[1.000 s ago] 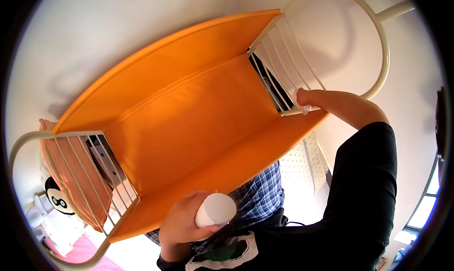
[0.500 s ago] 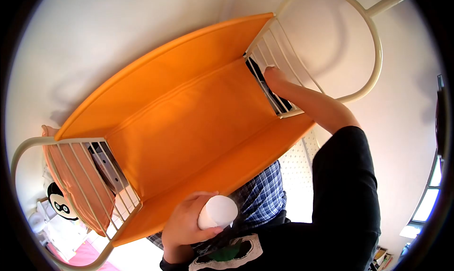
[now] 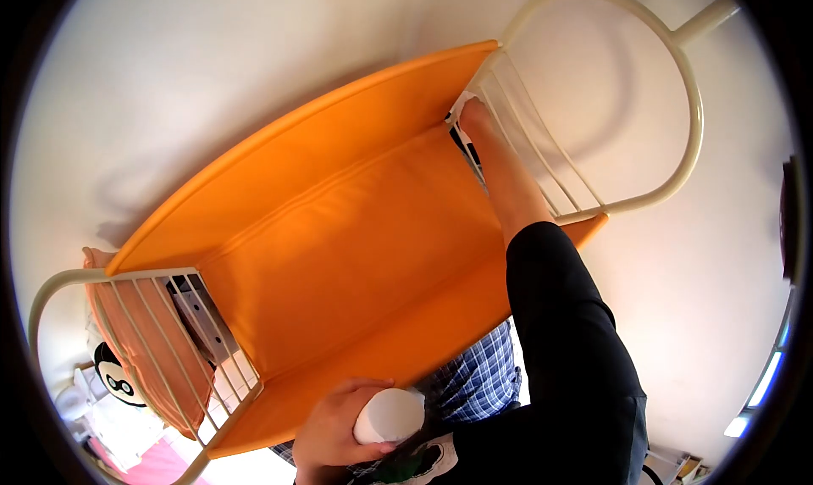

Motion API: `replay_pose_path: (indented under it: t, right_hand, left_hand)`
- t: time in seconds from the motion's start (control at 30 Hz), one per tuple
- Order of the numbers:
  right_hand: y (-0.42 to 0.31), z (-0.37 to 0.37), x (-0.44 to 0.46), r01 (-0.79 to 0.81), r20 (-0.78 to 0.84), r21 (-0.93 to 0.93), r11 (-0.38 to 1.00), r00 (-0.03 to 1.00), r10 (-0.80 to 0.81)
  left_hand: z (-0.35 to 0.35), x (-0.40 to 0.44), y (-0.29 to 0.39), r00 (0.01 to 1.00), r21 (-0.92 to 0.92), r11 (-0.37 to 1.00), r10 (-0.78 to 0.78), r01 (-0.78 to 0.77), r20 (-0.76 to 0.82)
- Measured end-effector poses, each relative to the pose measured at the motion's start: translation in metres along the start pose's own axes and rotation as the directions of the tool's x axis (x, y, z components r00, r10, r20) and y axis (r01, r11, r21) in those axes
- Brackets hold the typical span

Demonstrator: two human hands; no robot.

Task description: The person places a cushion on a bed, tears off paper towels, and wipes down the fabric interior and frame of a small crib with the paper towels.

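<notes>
1. Biggest thing here is the orange, smooth-covered trough-shaped seat (image 3: 356,239), running roughly 8 to 1 o'clock. Its sides slope inward, so anything dropped in would probably slide or roll toward the low middle.
2. Next up, the cream metal end frames with thin bars, one at 2 o'clock (image 3: 696,112), the other at 8 (image 3: 38,303). The gaps look wide enough to snag fingers or cloth, imo.
3. The loose black fabric sleeve (image 3: 576,349) crosses the seat's near edge around 4 o'clock. Lean in further and it could rub or catch there.
4. Peach cushion (image 3: 152,349) is behind the 8 o'clock bars, well away from both hands, so low risk.
5. Left hand (image 3: 334,426), about 6:30, is wrapped round a plain white cylinder (image 3: 391,415) (roll or cup, can't tell) just above the blue-and-white plaid cloth (image 3: 483,371). One-handed grip while the other arm stretches: if attention's up there, it could tip or slip out.
6. Right hand (image 3: 474,119), 1 o'clock, is way out at the bars by the seat's corner. Can't tell how closed it is. Smallest item, a whitish scrap (image 3: 462,102) by its fingers, could get pinched or torn on a bar.
</notes>
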State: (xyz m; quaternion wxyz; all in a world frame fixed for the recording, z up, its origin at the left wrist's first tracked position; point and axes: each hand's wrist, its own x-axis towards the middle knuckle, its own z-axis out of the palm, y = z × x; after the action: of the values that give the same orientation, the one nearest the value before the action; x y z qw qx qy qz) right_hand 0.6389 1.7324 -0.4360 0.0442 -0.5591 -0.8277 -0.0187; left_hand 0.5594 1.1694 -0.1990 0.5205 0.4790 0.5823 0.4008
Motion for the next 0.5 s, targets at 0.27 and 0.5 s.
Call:
replay_pose_path:
  t: [0.27,0.5]
  right_hand:
    - [0.022,-0.010,-0.010,-0.027,0.080,0.322,0.946,0.997,0.002]
    - [0.112,0.008,-0.091,-0.017,0.344,0.130,0.991,0.939,-0.029]
  left_hand:
    - [-0.005,0.002,0.005,0.999,0.000,1.000,0.032,-0.032,-0.007]
    - [-0.006,0.000,0.003,0.998,-0.018,0.998,0.060,-0.060,0.002]
